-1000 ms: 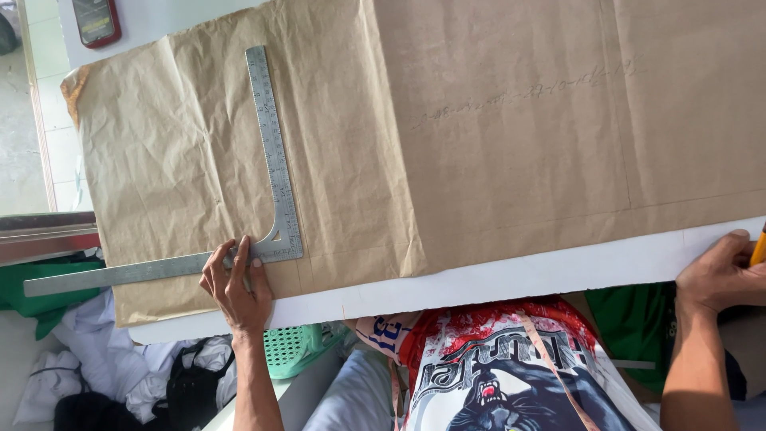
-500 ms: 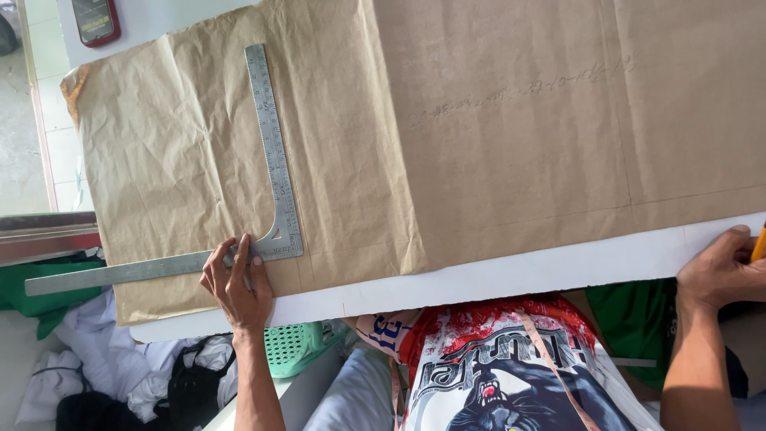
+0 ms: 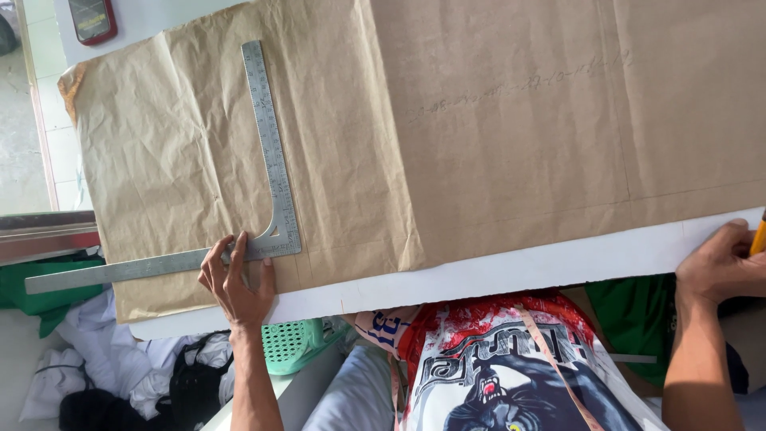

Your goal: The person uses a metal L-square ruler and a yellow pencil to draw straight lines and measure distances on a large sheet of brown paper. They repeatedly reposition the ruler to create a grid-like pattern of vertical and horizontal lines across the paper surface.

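A large sheet of brown paper point(image 3: 495, 136) lies spread on a white table point(image 3: 511, 271). A metal L-shaped square ruler point(image 3: 271, 175) rests on the left part of the paper, one arm pointing away from me and the other running left past the paper's edge. My left hand point(image 3: 237, 281) presses its fingertips on the ruler near the corner. My right hand point(image 3: 722, 262) rests at the table's near edge on the far right, closed around a yellow pencil point(image 3: 758, 237) that is mostly cut off by the frame.
A red-cased phone point(image 3: 92, 19) lies at the table's far left corner. Below the table's left end are a green plastic basket point(image 3: 299, 345), white and black clothes point(image 3: 136, 375) and green fabric point(image 3: 48, 275). Faint pencil marks cross the paper's upper right.
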